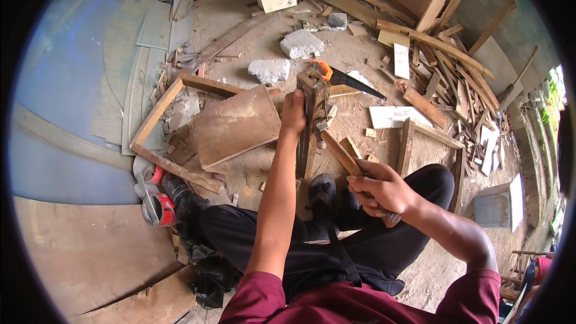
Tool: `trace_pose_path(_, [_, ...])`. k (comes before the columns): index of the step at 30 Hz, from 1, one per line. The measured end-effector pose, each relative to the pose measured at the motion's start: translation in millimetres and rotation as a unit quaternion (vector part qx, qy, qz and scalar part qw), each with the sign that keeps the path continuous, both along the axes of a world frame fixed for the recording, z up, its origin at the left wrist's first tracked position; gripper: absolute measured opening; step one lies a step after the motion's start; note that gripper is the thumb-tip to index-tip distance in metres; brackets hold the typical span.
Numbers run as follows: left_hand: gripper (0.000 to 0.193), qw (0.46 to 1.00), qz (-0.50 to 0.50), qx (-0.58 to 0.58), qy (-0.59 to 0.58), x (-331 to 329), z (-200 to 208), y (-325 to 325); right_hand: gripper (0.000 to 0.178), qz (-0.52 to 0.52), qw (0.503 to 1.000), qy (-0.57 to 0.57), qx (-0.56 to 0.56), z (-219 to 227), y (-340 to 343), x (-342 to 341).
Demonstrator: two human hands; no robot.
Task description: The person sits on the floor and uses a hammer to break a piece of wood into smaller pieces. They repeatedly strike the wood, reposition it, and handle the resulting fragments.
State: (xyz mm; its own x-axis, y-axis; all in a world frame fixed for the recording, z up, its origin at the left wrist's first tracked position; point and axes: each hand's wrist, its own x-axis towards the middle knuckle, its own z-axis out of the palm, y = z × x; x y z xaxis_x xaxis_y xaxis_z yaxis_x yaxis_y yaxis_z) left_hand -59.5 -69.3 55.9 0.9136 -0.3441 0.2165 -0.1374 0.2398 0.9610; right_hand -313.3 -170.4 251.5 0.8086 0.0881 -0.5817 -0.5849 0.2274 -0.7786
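In front of me stands a rough, upright wooden block [311, 129] with a worn, dark top. My left hand [293, 114] is closed on its left side near the top, thumb up; the other fingers are mostly hidden. Fingers wrapped round, my right hand [381, 189] grips the wooden handle of a hammer [343, 155]. The hammer's metal head is beside the block's right face; whether they touch, I cannot tell. Behind the block lies a handsaw [357, 82] with an orange handle and a dark blade pointing right.
A brown board [237, 125] and a wooden frame [154, 110] lie at the left, near a red can [159, 210]. Pale stone chunks [302, 44] rest beyond the block. Scrap wood [462, 87] is piled at the right, and a grey box [497, 207] stands nearer.
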Motion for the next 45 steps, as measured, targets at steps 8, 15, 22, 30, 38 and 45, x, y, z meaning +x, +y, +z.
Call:
trace_pose_path(8, [0.076, 0.989, -0.009, -0.138, 0.044, 59, -10, 33, 0.045, -0.103, 0.993, -0.055, -0.009, -188, 38, -20])
trace_pose_path(15, [0.073, 0.970, 0.024, -0.221, 0.093, 65, -16, 81, 0.053, -0.105, 0.911, -0.216, -0.337, -215, 9, 1])
trace_pose_path(22, [0.077, 0.965, 0.113, -0.218, 0.093, 50, -24, 105, 0.050, -0.096, 0.921, -0.249, -0.285, -138, 37, 25])
trace_pose_path(30, [0.086, 0.987, 0.024, -0.161, 0.014, -24, -14, 80, 0.053, -0.135, 0.820, -0.418, -0.368, -106, 55, 32])
trace_pose_path(38, [0.091, 0.980, 0.159, -0.122, 0.007, -50, -34, 129, 0.035, -0.141, 0.847, -0.304, -0.412, -156, 6, 40])
trace_pose_path(45, [0.045, 0.938, 0.344, -0.032, 0.018, -72, -44, 157, 0.027, -0.021, 0.925, 0.066, -0.374, -222, -120, 42])
